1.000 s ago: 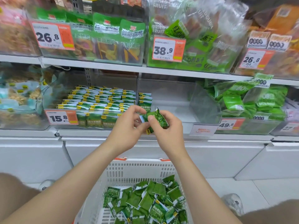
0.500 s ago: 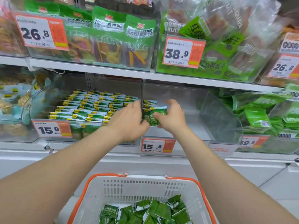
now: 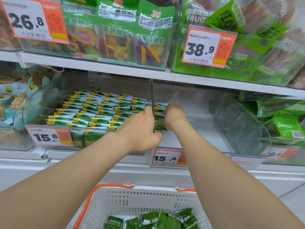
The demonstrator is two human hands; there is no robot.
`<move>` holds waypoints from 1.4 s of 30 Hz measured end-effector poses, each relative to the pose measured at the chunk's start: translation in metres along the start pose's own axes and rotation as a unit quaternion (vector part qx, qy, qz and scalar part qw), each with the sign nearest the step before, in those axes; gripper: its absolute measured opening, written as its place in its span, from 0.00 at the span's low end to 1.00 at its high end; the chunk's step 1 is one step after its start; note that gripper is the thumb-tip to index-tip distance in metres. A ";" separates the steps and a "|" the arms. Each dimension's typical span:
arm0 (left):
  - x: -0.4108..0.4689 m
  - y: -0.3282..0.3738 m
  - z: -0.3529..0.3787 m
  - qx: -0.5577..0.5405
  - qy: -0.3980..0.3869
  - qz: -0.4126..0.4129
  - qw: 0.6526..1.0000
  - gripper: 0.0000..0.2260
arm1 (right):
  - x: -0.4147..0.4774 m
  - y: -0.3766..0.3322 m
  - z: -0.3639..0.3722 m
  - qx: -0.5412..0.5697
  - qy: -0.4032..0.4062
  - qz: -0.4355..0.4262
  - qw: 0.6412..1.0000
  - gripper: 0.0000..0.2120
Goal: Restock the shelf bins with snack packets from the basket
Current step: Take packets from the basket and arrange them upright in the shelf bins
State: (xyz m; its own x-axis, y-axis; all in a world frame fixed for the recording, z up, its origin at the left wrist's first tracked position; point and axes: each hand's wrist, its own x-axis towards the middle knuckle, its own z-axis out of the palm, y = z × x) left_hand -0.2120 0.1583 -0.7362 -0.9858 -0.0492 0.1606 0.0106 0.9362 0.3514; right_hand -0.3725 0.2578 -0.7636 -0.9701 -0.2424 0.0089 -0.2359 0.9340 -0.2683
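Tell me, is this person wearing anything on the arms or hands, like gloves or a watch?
The left hand and right hand are bare: no gloves, no rings on the parts in view. The left forearm and right forearm are uncovered to the picture's edge, without sleeves, watch or bracelet.

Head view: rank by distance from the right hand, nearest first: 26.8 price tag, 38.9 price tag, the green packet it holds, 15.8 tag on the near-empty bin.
From the right hand:
1. green packet, in its grip.
2. 15.8 tag, just below, on the bin front.
3. 38.9 price tag, shelf above, to the right.
4. 26.8 price tag, shelf above, far left.
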 end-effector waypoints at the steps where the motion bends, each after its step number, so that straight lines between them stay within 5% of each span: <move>1: 0.000 -0.001 0.001 -0.006 -0.001 0.000 1.000 0.15 | -0.002 0.000 0.000 -0.010 0.012 -0.003 1.000 0.27; 3: -0.001 0.000 0.002 -0.017 -0.004 -0.002 1.000 0.15 | -0.004 0.000 0.000 -0.016 0.019 -0.011 1.000 0.26; 6: -0.001 0.002 0.003 -0.032 -0.006 -0.016 0.999 0.15 | -0.006 -0.001 0.003 -0.043 -0.005 -0.049 0.998 0.10; 10: -0.003 0.009 0.002 0.002 -0.016 -0.050 0.999 0.15 | -0.014 0.010 -0.003 -0.049 -0.063 -0.105 0.991 0.07; 15: -0.012 0.014 0.002 0.111 0.001 -0.072 0.991 0.25 | -0.035 0.024 -0.019 -0.042 -0.194 -0.141 0.970 0.22; 18: -0.022 0.023 0.007 0.116 0.040 -0.090 0.988 0.25 | -0.051 0.028 -0.025 -0.011 -0.192 -0.145 0.971 0.24; 21: -0.035 0.035 0.013 0.125 0.164 -0.065 0.976 0.18 | -0.072 0.033 -0.033 0.060 -0.134 -0.133 0.980 0.20; 24: -0.047 0.044 0.018 0.130 0.283 0.010 0.950 0.09 | -0.103 0.033 -0.038 0.151 0.019 -0.128 0.980 0.19; 29: -0.075 0.044 0.047 0.122 0.331 0.144 0.924 0.06 | -0.167 0.048 -0.017 0.201 0.349 -0.239 0.883 0.10; 32: -0.100 0.034 0.097 0.105 0.260 0.132 0.951 0.07 | -0.194 0.069 0.014 0.168 0.400 -0.306 0.848 0.06; 34: -0.116 0.029 0.132 0.089 0.136 0.087 0.983 0.07 | -0.205 0.087 0.041 0.155 0.353 -0.317 0.867 0.06; 38: -0.135 0.023 0.189 0.118 -0.171 0.052 0.977 0.09 | -0.218 0.127 0.095 0.063 0.120 -0.271 0.953 0.14; 42: -0.148 0.013 0.248 0.108 -0.333 0.000 0.937 0.11 | -0.224 0.158 0.131 -0.027 -0.103 -0.207 0.973 0.15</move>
State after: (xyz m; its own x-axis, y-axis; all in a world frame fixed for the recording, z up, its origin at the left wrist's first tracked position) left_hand -0.1078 0.2638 -0.9840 -0.8721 0.1120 -0.4764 0.0475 0.9882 0.1453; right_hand -0.1847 0.4259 -0.9344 -0.7607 -0.6430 -0.0886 -0.6119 0.7560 -0.2325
